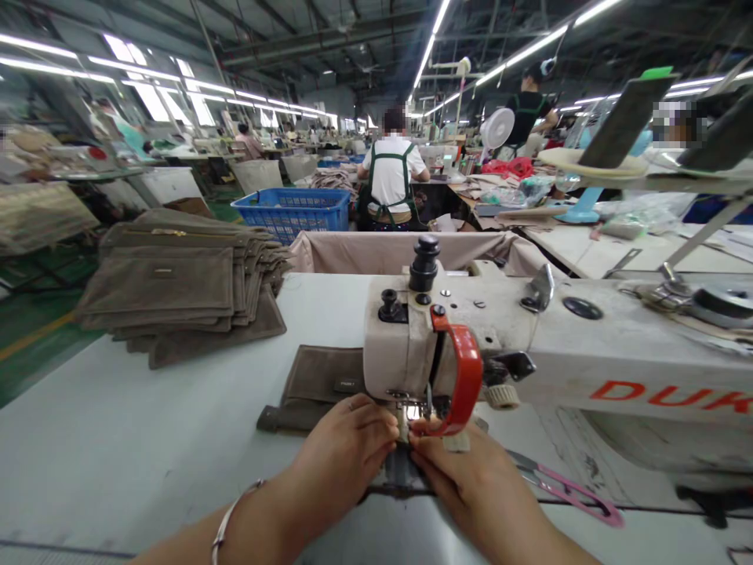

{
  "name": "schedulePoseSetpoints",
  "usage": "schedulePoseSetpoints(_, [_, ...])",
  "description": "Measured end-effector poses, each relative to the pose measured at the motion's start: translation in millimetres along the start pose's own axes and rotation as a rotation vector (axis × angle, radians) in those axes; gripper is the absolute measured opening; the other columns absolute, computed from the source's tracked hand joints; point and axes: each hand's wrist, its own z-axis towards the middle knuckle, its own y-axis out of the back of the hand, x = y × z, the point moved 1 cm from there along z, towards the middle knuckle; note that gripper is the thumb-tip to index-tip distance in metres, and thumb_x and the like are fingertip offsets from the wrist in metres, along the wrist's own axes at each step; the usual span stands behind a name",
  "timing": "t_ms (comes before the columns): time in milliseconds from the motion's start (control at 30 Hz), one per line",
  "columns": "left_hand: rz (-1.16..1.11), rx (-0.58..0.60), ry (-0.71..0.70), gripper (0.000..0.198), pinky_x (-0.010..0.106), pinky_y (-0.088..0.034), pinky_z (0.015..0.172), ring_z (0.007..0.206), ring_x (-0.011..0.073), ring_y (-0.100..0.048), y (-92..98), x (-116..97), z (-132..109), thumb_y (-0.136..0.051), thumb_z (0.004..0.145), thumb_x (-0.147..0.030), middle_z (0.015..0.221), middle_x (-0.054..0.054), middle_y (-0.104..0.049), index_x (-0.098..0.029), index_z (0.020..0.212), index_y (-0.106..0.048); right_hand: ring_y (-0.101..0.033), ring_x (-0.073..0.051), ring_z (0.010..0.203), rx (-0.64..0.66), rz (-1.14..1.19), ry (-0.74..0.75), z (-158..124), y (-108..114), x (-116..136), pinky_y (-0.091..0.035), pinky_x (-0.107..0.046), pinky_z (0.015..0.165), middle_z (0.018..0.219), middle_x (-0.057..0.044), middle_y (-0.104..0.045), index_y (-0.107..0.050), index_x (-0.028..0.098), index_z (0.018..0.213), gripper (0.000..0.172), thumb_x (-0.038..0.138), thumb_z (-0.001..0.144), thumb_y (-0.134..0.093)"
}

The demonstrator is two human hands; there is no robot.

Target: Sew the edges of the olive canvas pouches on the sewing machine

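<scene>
A beige sewing machine [529, 345] with a red guard [464, 377] stands on the white table [118, 439]. Under its head lies a brown suede fabric piece [321, 377] with a small label. My left hand [347, 451] rests on the near edge of this piece, fingers curled and pressing it flat just left of the needle. My right hand [464, 479] lies against it on the right, fingertips at the presser foot below the red guard. Whether the hands pinch the fabric or only press on it is hidden by the fingers.
A stack of brown suede pieces [176, 282] sits at the table's back left. Pink-handled scissors [570, 490] lie right of my right hand. A fabric bin [405, 251] and blue basket [291, 210] stand behind the table. A person in a green apron [391, 176] works beyond.
</scene>
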Motion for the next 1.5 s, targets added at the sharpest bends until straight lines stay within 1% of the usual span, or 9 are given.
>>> schedulePoseSetpoints(100, [-0.024, -0.021, 0.017, 0.022, 0.029, -0.051, 0.087, 0.085, 0.0161, -0.066, -0.9, 3, 2, -0.047, 0.099, -0.015, 0.091, 0.002, -0.072, -0.018, 0.09, -0.067, -0.062, -0.023, 0.082, -0.029, -0.046, 0.024, 1, -2, -1, -0.053, -0.033, 0.07, 0.097, -0.008, -0.069, -0.067, 0.02, 0.094, 0.019, 0.011, 0.093, -0.05])
schedulePoseSetpoints(200, [-0.033, -0.003, 0.047, 0.015, 0.029, -0.051, 0.087, 0.085, 0.0167, -0.066, -3.5, 8, 3, -0.054, 0.095, -0.012, 0.09, 0.002, -0.072, -0.019, 0.089, -0.067, -0.062, -0.024, 0.082, -0.025, -0.076, 0.018, 2, -5, -3, -0.053, -0.033, 0.071, 0.096, -0.009, -0.07, -0.068, 0.02, 0.095, 0.022, 0.01, 0.092, -0.049])
schedulePoseSetpoints(333, [-0.025, 0.027, 0.075, 0.014, 0.031, -0.05, 0.087, 0.083, 0.0177, -0.066, -5.5, 13, 6, -0.057, 0.092, -0.011, 0.085, 0.001, -0.072, -0.019, 0.085, -0.066, -0.063, -0.024, 0.086, 0.004, -0.124, -0.009, 3, -8, -7, -0.054, -0.033, 0.074, 0.1, -0.009, -0.07, -0.07, 0.02, 0.099, 0.026, 0.008, 0.091, -0.048])
schedulePoseSetpoints(533, [-0.021, 0.044, 0.105, 0.012, 0.032, -0.05, 0.085, 0.082, 0.0187, -0.065, -4.8, 16, 7, -0.061, 0.09, -0.012, 0.083, 0.001, -0.071, -0.02, 0.083, -0.066, -0.062, -0.023, 0.085, -0.012, -0.184, -0.036, 2, -12, -10, -0.054, -0.033, 0.074, 0.098, -0.011, -0.069, -0.07, 0.019, 0.101, 0.024, 0.011, 0.092, -0.049])
schedulePoseSetpoints(733, [-0.023, 0.045, 0.114, 0.014, 0.032, -0.049, 0.083, 0.081, 0.0189, -0.064, -5.9, 16, 7, -0.061, 0.089, -0.008, 0.082, 0.0, -0.07, -0.02, 0.082, -0.067, -0.062, -0.024, 0.084, -0.011, -0.152, -0.055, 1, -14, -11, -0.053, -0.033, 0.072, 0.093, -0.01, -0.069, -0.07, 0.018, 0.094, 0.022, 0.011, 0.092, -0.049])
schedulePoseSetpoints(967, [-0.006, 0.061, 0.116, 0.018, 0.033, -0.049, 0.085, 0.081, 0.019, -0.065, -6.0, 16, 9, -0.057, 0.091, -0.009, 0.078, 0.001, -0.069, -0.02, 0.078, -0.066, -0.063, -0.022, 0.086, -0.005, -0.14, -0.063, 2, -15, -12, -0.053, -0.03, 0.075, 0.098, -0.009, -0.069, -0.069, 0.019, 0.101, 0.024, 0.009, 0.091, -0.05])
schedulePoseSetpoints(1233, [0.002, 0.059, 0.121, 0.016, 0.034, -0.049, 0.084, 0.081, 0.0194, -0.064, -8.5, 18, 8, -0.063, 0.088, -0.009, 0.079, 0.001, -0.069, -0.019, 0.076, -0.065, -0.063, -0.021, 0.092, -0.026, -0.079, -0.065, 6, -14, -12, -0.054, -0.032, 0.081, 0.102, -0.009, -0.069, -0.069, 0.021, 0.103, 0.024, 0.009, 0.091, -0.052])
schedulePoseSetpoints(1400, [-0.008, 0.06, 0.131, 0.013, 0.034, -0.048, 0.085, 0.081, 0.0194, -0.065, -7.9, 17, 9, -0.067, 0.085, -0.008, 0.082, 0.0, -0.071, -0.019, 0.08, -0.066, -0.063, -0.022, 0.091, -0.04, -0.082, -0.071, 7, -13, -11, -0.055, -0.032, 0.08, 0.101, -0.009, -0.069, -0.069, 0.02, 0.102, 0.023, 0.01, 0.091, -0.051])
schedulePoseSetpoints(1500, [-0.019, 0.057, 0.138, 0.012, 0.033, -0.049, 0.085, 0.083, 0.0194, -0.064, -7.3, 16, 8, -0.07, 0.084, -0.008, 0.086, 0.0, -0.072, -0.019, 0.082, -0.067, -0.064, -0.022, 0.088, -0.041, -0.094, -0.052, 7, -13, -10, -0.055, -0.032, 0.077, 0.096, -0.008, -0.07, -0.069, 0.02, 0.098, 0.023, 0.009, 0.09, -0.051])
